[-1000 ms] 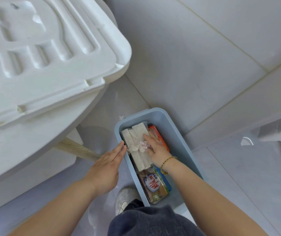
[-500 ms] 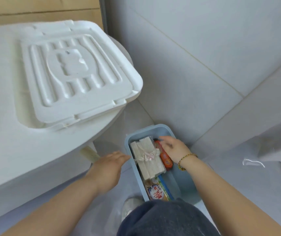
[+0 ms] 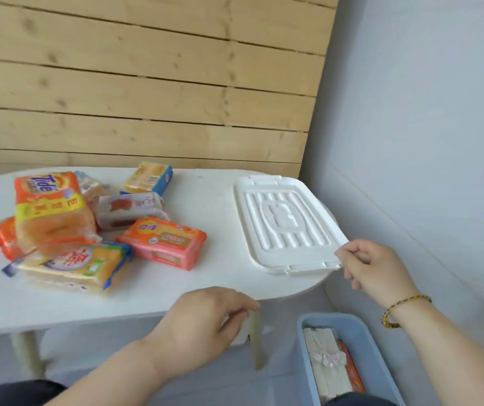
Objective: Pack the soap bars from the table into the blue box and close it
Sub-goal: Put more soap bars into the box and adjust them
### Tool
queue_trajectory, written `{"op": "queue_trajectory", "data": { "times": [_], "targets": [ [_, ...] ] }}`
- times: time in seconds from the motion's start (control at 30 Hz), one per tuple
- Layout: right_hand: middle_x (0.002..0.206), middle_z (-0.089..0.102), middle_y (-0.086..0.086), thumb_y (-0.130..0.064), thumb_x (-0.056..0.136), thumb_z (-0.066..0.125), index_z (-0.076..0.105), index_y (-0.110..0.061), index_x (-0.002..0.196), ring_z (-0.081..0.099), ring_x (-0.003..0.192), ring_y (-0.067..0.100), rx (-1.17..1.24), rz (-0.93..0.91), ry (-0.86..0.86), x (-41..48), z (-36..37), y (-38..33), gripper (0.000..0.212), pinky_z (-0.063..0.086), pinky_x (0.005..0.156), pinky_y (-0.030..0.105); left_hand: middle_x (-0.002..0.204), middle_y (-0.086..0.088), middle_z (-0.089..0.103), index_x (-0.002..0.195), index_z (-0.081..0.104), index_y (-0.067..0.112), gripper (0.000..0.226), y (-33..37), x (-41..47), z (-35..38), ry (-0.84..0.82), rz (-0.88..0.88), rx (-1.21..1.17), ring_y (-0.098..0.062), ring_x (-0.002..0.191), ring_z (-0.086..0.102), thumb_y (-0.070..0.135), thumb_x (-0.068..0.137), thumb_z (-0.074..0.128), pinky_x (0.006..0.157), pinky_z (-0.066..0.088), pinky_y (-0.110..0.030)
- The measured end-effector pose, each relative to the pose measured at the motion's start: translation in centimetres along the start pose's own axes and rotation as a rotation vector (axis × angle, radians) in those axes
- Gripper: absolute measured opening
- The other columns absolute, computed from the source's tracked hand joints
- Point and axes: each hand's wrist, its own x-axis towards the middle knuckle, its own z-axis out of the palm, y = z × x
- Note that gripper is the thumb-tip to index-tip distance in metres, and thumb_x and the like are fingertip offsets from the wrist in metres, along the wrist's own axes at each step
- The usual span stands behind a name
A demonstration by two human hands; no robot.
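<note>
— Where are the soap bars?

— Most are heaped on the left of the table. A few lie in the blue box on the floor. They look firm and fairly heavy with slippery film, so I'd grip the pink pack across its long sides.

— Hands?

— Apart. My left hand is loosely curled and empty at the table's front edge. My right hand is at the lid's near corner, but I cannot tell whether it is pinching.

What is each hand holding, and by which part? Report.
Right hand pinches the white lid by its near right corner; left hand holds nothing.
</note>
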Motion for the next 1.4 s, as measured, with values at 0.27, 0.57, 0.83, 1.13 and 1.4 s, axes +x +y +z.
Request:
{"op": "queue_trajectory", "data": {
  "times": [0.27,0.57,0.83,1.13,1.4],
  "targets": [
    [0.1,0.061,-0.004,-0.026,0.08,0.065,0.061,-0.017,0.107,0.055,0.094,0.012,-0.142,-0.175,-0.354,2.6,12.5,-11.2,0.028,0.038,0.079,0.018,0.104,-0.016,0.069,0.099,0.067,0.006,0.037,-4.4,-3.2,-5.2,0.404,-0.334,0.408,-0.038,0.105,0.061,0.012,0.063,0.076,0.101,0.037,-0.048],
    [0.132,0.044,0.009,-0.047,0.066,0.07,0.016,-0.027,0.14,0.044,0.121,0.03,-0.638,-0.147,-0.607,4.4,21.6,-14.8,0.094,0.04,0.097,0.038,0.116,-0.021,0.064,0.106,0.065,0.002,0.064,-7.8,-5.1,-5.9,0.335,-0.502,0.484,-0.04,0.107,0.059,0.029,0.051,0.086,0.101,0.034,-0.043],
    [0.129,0.048,0.009,-0.047,0.064,0.072,0.013,-0.027,0.141,0.049,0.116,0.03,-0.658,-0.283,-0.523,4.7,22.6,-14.4,0.099,0.044,0.097,0.041,0.105,-0.016,0.07,0.1,0.068,0.004,0.078,-7.9,-5.3,-4.9,0.24,-0.444,0.505,-0.035,0.096,0.066,0.035,0.033,0.09,0.091,0.029,-0.04],
    [0.113,0.056,0.001,-0.038,0.068,0.073,0.039,-0.018,0.127,0.057,0.093,0.018,-0.415,-0.118,-0.569,4.3,17.3,-14.5,0.072,0.048,0.077,0.028,0.153,-0.004,0.019,0.141,0.021,0.014,0.067,-7.2,-6.0,-4.9,0.231,-0.466,0.328,-0.021,0.142,0.014,0.039,0.087,0.052,0.108,-0.008,-0.026],
    [0.079,0.065,0.002,-0.028,0.066,0.064,0.057,-0.023,0.092,0.066,0.068,0.014,0.299,0.065,-0.808,1.6,7.1,-9.3,0.028,0.055,0.066,0.028,0.14,0.006,0.019,0.135,0.021,0.021,0.06,-0.8,-1.8,-4.1,0.441,-0.085,0.014,-0.007,0.133,0.019,0.02,0.082,0.049,0.108,0.016,-0.023]
  ]
}}
